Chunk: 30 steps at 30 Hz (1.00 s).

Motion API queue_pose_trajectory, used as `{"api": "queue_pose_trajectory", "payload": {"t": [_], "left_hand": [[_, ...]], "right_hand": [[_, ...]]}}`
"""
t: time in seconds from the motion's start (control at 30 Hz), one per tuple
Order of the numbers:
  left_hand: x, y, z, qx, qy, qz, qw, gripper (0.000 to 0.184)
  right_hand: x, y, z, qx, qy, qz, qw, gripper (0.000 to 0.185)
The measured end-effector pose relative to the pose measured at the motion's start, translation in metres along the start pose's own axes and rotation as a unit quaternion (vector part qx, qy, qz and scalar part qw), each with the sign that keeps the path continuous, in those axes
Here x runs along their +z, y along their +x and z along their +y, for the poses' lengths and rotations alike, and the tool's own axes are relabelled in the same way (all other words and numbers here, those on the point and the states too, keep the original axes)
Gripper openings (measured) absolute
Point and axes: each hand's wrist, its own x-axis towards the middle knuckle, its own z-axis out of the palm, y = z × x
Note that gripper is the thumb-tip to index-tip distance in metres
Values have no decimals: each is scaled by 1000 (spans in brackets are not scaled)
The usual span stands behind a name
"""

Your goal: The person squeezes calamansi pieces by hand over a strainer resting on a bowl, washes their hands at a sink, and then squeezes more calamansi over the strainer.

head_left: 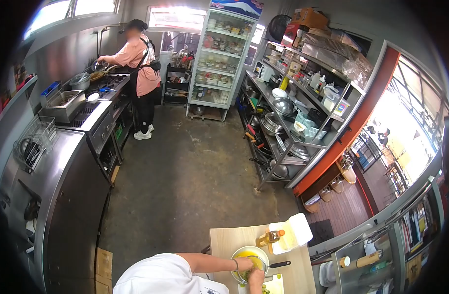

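Note:
My left hand [244,265], with a band at the wrist, is over a white bowl [234,253] containing something yellow. Its fingers point down into the bowl around small green pieces [247,275]. Close beside it, my right hand [256,278] reaches over the near rim, its fingertips bent in toward the green pieces. What either hand pinches is too small to make out. A round-rimmed utensil with a black handle [281,264] lies across the bowl. Partly under my right arm is a white cutting board [275,283] with green chunks [265,289] on it.
On the light wooden table [222,236] stand an orange-capped bottle [268,238] and a white tub [303,228]. A co-worker [143,68] stands at the stove, far left. Steel counters [67,161] run along the left; a loaded rack [283,122] and doorway are right.

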Motion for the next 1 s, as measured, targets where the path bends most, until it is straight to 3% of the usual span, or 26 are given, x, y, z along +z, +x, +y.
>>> {"api": "queue_pose_trajectory", "payload": {"t": [0.1, 0.33, 0.6, 0.87, 1.0], "left_hand": [[4, -1, -5, 28, 9, 12, 999, 19], [7, -1, 0, -12, 4, 0, 1000, 18], [16, 5, 0, 39, 49, 31, 998, 15], [18, 9, 3, 18, 27, -9, 999, 17], [12, 7, 4, 17, 5, -18, 1000, 16]], "right_hand": [[1, 1, 0, 12, -7, -3, 1000, 20], [-13, -1, -10, 28, 10, -4, 1000, 19], [-26, -10, -5, 50, -45, -26, 997, 20], [-10, -11, 2, 46, -10, -29, 998, 22], [-3, -9, -3, 97, -8, -43, 994, 24]]}}
